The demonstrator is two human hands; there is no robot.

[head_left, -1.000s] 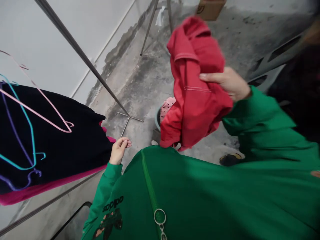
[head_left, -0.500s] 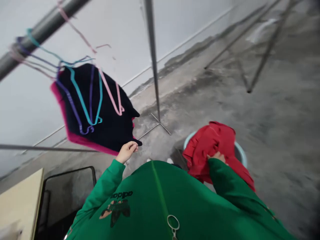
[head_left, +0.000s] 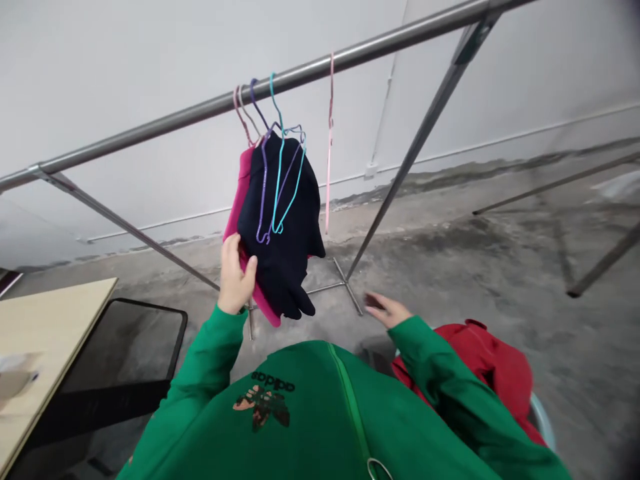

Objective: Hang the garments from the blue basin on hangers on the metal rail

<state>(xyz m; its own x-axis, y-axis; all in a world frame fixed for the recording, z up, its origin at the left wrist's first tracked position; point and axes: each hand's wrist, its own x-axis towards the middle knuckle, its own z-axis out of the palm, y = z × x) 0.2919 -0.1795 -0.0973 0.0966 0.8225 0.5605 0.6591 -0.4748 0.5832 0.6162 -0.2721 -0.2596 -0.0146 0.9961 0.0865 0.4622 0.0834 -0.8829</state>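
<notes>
A dark navy garment point(head_left: 285, 207) and a bright pink garment point(head_left: 233, 217) behind it hang from the rail. My left hand point(head_left: 237, 277) is at their left edge, thumb and fingers apart, seemingly touching the cloth without gripping it. A purple hanger point(head_left: 263, 193) and a turquoise hanger point(head_left: 278, 180) hang in front of the navy cloth, and a pink hanger point(head_left: 329, 160) hangs apart to their right. My right hand point(head_left: 387, 310) is in the air with fingers apart and holds nothing. Below it, a red garment point(head_left: 493, 360) lies heaped over a light blue basin point(head_left: 544, 420).
The metal rail point(head_left: 200, 110) crosses overhead, with a slanting leg point(head_left: 405, 163) on the right and another on the left. At lower left are a pale wooden tabletop point(head_left: 50, 333) and a black-framed chair point(head_left: 140, 333). More metal legs point(head_left: 605, 263) stand at far right.
My right hand has let go of the red garment and risen leftward toward the rail. My left hand has moved from the garment's lower corner to its left edge. The view has turned.
</notes>
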